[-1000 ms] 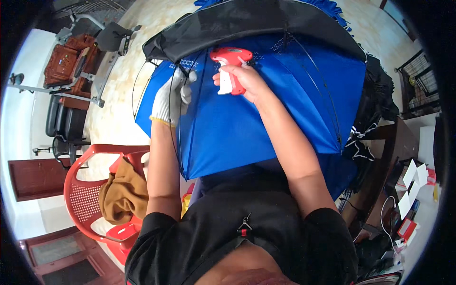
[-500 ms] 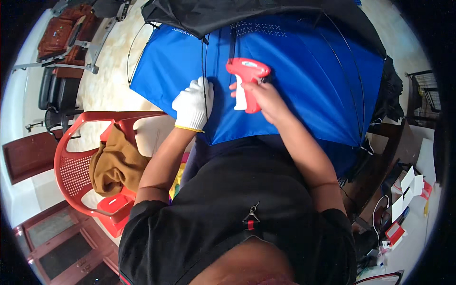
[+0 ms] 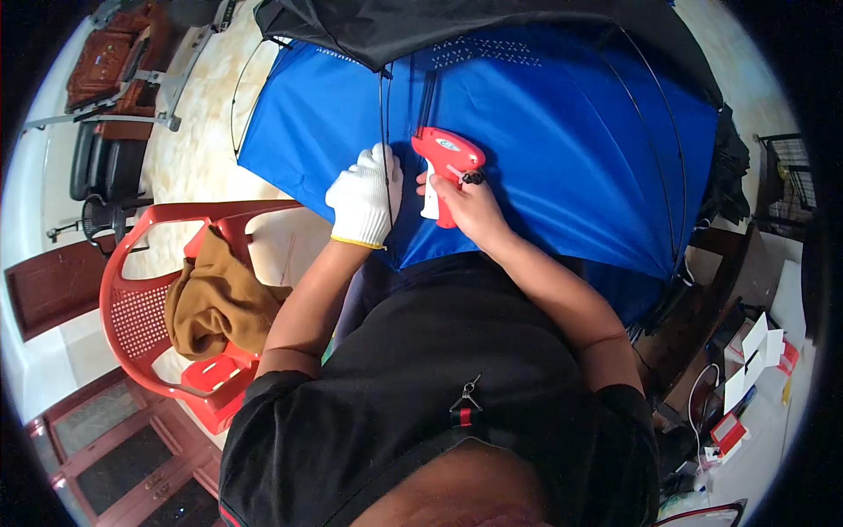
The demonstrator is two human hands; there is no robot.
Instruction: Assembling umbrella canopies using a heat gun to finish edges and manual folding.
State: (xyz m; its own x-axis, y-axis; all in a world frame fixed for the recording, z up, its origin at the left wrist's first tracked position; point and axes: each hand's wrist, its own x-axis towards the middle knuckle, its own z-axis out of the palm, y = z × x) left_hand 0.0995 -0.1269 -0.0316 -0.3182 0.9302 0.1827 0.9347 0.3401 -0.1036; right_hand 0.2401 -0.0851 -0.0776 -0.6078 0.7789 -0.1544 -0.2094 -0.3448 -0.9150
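Observation:
Across my lap lies an open umbrella with a blue underside [image 3: 544, 167] and a black outer cloth [image 3: 492, 19]. Thin dark ribs [image 3: 384, 110] run over the blue cloth. My left hand [image 3: 362, 198], in a white knitted glove with a yellow hem, is closed on the umbrella beside a rib; its fingertips are partly hidden. My bare right hand [image 3: 465, 206] is wrapped round the grip of a red and white tagging gun [image 3: 450, 151], with a small black knob at its rear. The gun's front end points up and left, close to the blue cloth by a dark seam.
A red plastic chair [image 3: 140, 316] on my left holds a brown cloth [image 3: 215, 307] and a red box [image 3: 211, 376]. To the right are dark furniture, a white cable [image 3: 694, 404] and white cards [image 3: 757, 351]. A black wire rack [image 3: 784, 180] stands further off.
The tagging gun in my right hand has come down and slightly left, nearer to my left hand. My left hand and the umbrella have shifted a little to the right.

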